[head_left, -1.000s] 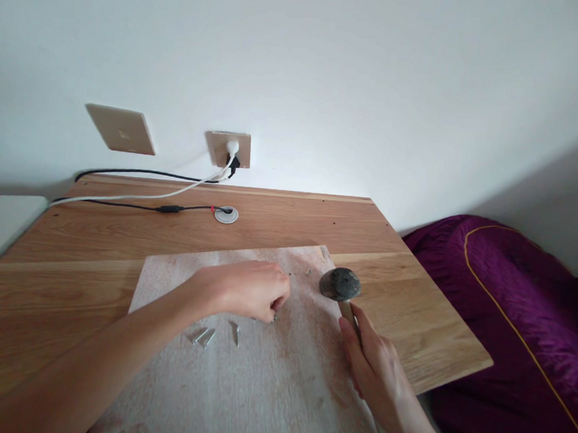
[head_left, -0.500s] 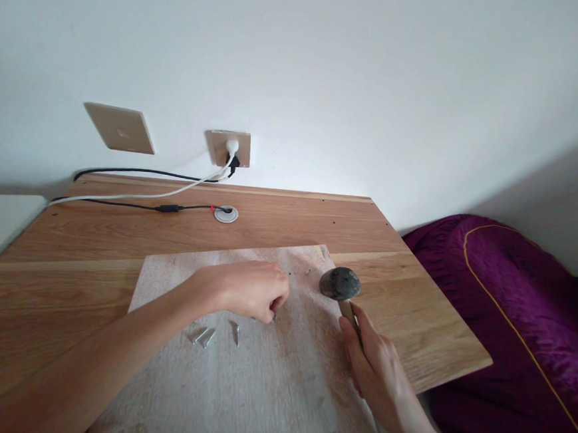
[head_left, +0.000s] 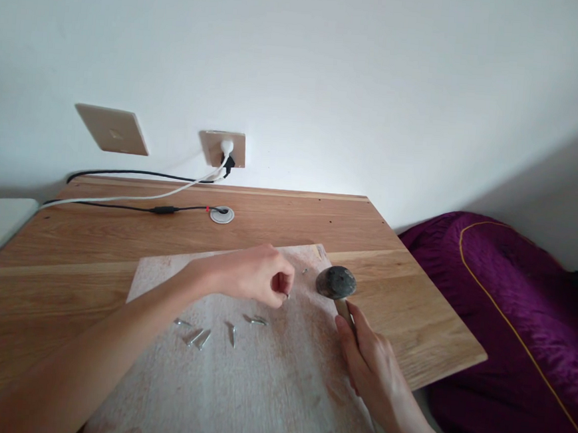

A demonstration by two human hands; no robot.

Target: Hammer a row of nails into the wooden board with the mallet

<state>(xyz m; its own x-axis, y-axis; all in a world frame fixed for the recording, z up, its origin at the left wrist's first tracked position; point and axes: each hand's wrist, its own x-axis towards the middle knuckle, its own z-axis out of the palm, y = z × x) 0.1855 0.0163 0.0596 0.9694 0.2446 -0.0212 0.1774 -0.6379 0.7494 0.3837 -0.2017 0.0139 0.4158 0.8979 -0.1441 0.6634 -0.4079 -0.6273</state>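
As our left grip (head_left: 257,274) pinches a metal piece (head_left: 287,297), our right grip (head_left: 371,350) clasps a mallet (head_left: 336,283), pale board (head_left: 255,387) on wooden desk (head_left: 422,307), white wall (head_left: 330,79), purple fabric (head_left: 508,294)

One head-worn view looks forward and down across the bench (head_left: 431,321) from its near side, close enough that the left hand (head_left: 257,274) and right hand (head_left: 374,358) show clearly in its lower half, while the wall (head_left: 330,79) beyond fills the upper part.
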